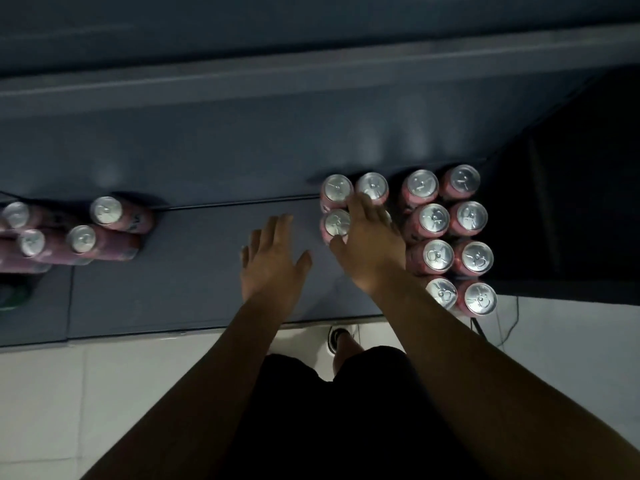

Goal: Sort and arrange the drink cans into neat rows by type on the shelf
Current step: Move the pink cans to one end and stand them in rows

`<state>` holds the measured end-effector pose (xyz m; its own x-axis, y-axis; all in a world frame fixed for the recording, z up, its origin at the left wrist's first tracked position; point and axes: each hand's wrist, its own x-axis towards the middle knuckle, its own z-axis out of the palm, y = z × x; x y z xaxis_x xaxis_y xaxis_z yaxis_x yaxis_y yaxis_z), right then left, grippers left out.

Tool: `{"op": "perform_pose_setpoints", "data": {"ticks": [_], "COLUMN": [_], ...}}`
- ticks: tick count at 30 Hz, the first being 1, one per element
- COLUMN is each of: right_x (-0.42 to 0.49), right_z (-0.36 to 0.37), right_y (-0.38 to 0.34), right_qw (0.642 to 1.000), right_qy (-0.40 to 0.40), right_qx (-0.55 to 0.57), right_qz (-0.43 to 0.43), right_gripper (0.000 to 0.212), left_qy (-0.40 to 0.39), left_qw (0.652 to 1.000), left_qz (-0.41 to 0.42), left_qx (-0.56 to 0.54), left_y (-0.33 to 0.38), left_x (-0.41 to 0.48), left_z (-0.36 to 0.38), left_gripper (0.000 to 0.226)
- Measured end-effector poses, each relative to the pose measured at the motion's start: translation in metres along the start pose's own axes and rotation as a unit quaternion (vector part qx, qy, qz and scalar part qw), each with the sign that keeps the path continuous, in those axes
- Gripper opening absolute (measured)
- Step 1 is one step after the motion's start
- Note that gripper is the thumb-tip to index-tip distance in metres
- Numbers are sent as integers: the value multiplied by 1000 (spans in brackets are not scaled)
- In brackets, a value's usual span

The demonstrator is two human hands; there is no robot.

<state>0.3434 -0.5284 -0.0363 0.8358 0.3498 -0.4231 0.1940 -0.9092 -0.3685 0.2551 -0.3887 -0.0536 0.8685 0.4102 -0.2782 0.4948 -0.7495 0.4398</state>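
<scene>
While upright — cans (337, 223) beneath right grip (372, 251)

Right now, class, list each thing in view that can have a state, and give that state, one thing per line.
Left hand: open, fingers spread, over bare shelf.
Right hand: open, fingers lying over the middle cans.
Middle cans: upright, close together, partly hidden by the hand.
Right cans: upright, two neat columns of four.
Left cans: upright, loose cluster, not in rows.
</scene>
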Motion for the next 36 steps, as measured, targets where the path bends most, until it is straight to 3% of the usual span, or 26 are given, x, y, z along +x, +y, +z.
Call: {"op": "perform_pose_setpoints", "data": {"ticks": [8,21,28,36], "right_x": [-41,-137,-141,-85], "right_z": [20,130,155,163], "right_y": [-110,-316,-358,-377], "right_qw": [991,975,970,973], "right_qy": [-18,-45,-40,-61], "right_qx": [-101,-140,-159,-146], "right_qz": [-83,-165,-180,-167], "right_gripper": [69,68,67,66], "left_qy": [46,77,89,78], "left_qw": [991,979,975,972], "left_qz": [-39,-131,-172,-188], "left_qx": [116,136,108,116], "left_y": [-76,-261,-305,-326], "left_x": [-42,-167,-179,-125], "left_z": [-73,-168,-179,-192], "left_gripper": [63,61,60,61]}}
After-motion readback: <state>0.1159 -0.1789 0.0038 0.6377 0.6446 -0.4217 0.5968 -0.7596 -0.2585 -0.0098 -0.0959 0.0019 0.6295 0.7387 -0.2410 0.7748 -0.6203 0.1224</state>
